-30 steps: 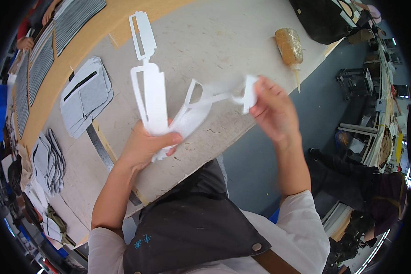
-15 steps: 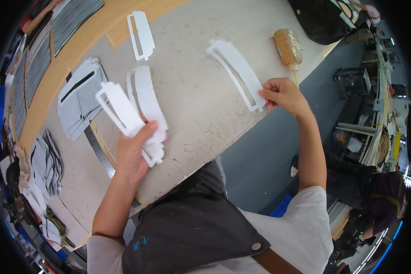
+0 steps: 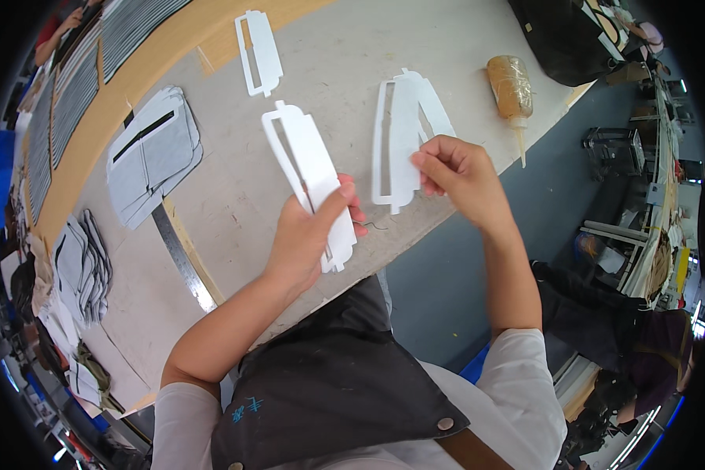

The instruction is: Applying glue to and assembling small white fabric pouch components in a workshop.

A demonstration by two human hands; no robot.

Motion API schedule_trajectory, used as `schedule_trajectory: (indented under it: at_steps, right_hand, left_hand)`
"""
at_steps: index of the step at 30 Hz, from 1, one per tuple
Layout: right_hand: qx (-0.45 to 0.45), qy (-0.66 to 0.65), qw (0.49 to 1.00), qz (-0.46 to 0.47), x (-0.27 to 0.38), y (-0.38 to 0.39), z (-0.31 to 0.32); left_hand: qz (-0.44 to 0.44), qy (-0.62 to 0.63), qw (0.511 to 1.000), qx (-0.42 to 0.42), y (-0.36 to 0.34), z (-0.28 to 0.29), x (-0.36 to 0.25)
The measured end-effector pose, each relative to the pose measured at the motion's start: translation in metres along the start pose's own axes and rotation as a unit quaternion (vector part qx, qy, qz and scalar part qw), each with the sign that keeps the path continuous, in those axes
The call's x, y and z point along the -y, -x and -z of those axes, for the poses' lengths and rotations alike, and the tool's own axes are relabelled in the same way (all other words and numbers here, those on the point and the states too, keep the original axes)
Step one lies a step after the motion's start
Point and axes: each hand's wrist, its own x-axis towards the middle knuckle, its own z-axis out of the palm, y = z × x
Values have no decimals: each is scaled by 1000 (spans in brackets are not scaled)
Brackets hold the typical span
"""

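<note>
A dark apron (image 3: 329,376) covers the person's front, close to the edge of the table (image 3: 321,55). Just beyond it, the left hand (image 3: 301,239) grasps a slotted white strip (image 3: 316,168), thumb across its face and fingertips showing past its right edge. The strip slants up and leftward above the table; whether several are stacked there cannot be told. To its right, the right hand (image 3: 464,176) pinches the edge of an upright white cutout (image 3: 403,141) between thumb and fingers. A leaning white cutout (image 3: 435,102) shows partly behind that one; whether the hand grips it too is unclear.

To the left, a metal ruler (image 3: 182,262) lies along the table, with a bundle of curled grey pieces (image 3: 82,270) farther left. Past the ruler's end sits a pile of flat grey panels (image 3: 153,160), a black band across the top one. Farther out, at right, an amber bottle (image 3: 509,86) with a thin nozzle lies near the table's edge. Another white frame (image 3: 266,59) lies well beyond the left hand. At the far side are a black bag (image 3: 560,39), right, and rows of striped grey pieces (image 3: 137,35), left.
</note>
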Motion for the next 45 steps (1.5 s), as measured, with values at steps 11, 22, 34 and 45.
schedule_trajectory:
  at_steps: [11,22,34,45]
  right_hand:
    - [-33,206,976,54,25,13,-23]
    - [108,-291,950,-27,5,8,-29]
    - [13,-584,780,224,44,12,77]
    - [66,-504,843,176,40,-2,7]
  left_hand:
    - [-6,38,999,-35,8,13,-2]
    - [47,10,994,94,3,42,-13]
    - [9,-83,996,8,-10,71,-45]
    - [-108,-288,941,143,-33,29,-95]
